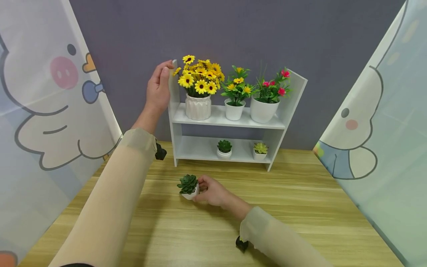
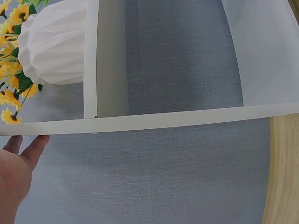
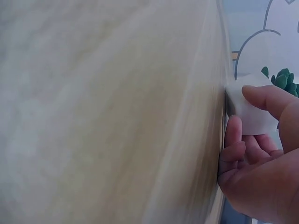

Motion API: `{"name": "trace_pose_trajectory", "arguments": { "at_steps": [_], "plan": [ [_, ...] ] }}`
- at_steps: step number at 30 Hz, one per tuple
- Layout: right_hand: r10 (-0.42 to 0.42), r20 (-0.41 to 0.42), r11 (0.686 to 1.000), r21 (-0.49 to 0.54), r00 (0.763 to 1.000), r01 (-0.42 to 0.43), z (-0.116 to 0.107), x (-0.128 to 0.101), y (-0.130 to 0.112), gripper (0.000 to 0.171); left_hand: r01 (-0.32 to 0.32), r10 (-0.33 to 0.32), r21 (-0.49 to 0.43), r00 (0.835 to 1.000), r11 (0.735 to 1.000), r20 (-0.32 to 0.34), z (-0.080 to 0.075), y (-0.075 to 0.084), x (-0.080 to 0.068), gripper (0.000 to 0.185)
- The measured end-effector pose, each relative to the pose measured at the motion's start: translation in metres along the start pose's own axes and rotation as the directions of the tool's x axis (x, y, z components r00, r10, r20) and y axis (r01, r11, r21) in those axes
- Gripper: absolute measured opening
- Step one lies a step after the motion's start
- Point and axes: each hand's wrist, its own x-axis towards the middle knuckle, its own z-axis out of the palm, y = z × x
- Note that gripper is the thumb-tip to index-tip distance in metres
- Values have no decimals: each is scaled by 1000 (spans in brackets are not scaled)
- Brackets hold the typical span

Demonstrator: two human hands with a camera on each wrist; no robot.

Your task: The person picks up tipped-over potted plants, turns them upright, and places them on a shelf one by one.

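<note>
On the table, near its middle and just in front of the shelf, the right hand grasps a succulent in a small white pot. Thumb and fingers curl round the pot wall; the right wrist view confirms the pinch, with the pot base touching the wood. The pot stands slightly tilted.

The left hand rests against the shelf's left side panel near its top corner, fingers straight, thumb forward, grasping nothing. The left wrist view shows the fingertips at the panel edge.

Upper board: yellow flowers in a ribbed vase, a smaller yellow plant and a red plant, each in a white pot. Lower board: two small succulents toward the right, with bare board at the left.

Judgement: the pot is gripped and about to be lifted. To do this well, keep the grip low on the pot, clear of the leaves, and level the pot before lifting. The left hand should keep firm, even pressure on the panel so the light shelf does not shift or rock its loaded upper board.
</note>
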Motion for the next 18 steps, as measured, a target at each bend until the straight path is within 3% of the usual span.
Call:
{"name": "trace_pose_trajectory", "arguments": {
  "at_steps": [18],
  "plan": [
    [38,55,998,56,998,-41,-8,4,9,46,-6,6,2,1000,1000,-3,0,-1,0,43]
  ]
}}
